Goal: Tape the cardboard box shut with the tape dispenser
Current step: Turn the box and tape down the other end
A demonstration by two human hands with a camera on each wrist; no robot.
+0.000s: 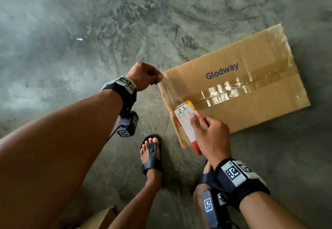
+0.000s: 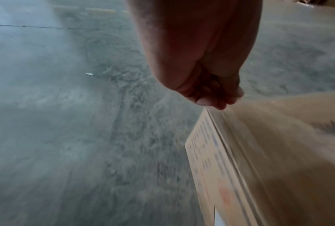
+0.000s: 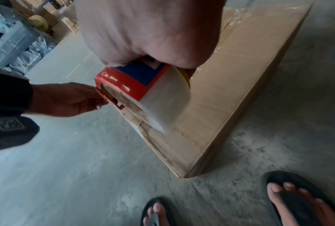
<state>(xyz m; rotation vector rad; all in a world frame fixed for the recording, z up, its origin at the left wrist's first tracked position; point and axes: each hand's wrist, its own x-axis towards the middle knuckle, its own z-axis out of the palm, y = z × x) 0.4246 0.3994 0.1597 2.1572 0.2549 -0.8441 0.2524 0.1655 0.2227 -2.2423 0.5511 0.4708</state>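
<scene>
Cardboard box (image 1: pixel 251 85) lies flat on the concrete floor (image 1: pixel 71 31), flaps closed, "Glodway" print up. Centre seam already carries shiny tape along most of its length, and the far short edge looks taped too. Work is now at the near short edge: right hand (image 1: pixel 212 135) grips the red tape dispenser (image 1: pixel 186 123), fingers curled round it and thumb laid flat on the roll, with the dispenser sitting at that edge near where the centre seam ends. A clear strip of tape (image 1: pixel 167 88) runs from the dispenser along the edge up to the left hand (image 1: pixel 143 75), whose curled fingers pinch the free end just beside the box's far-left corner. Strip seems partly stuck, partly lifted; hard to tell through the glare. Judgement: task well past halfway; left is pressing this edge strip down, cutting it, and possibly smoothing the seams. Person's sandalled feet (image 1: pixel 151 155) stand just beside the box.
</scene>
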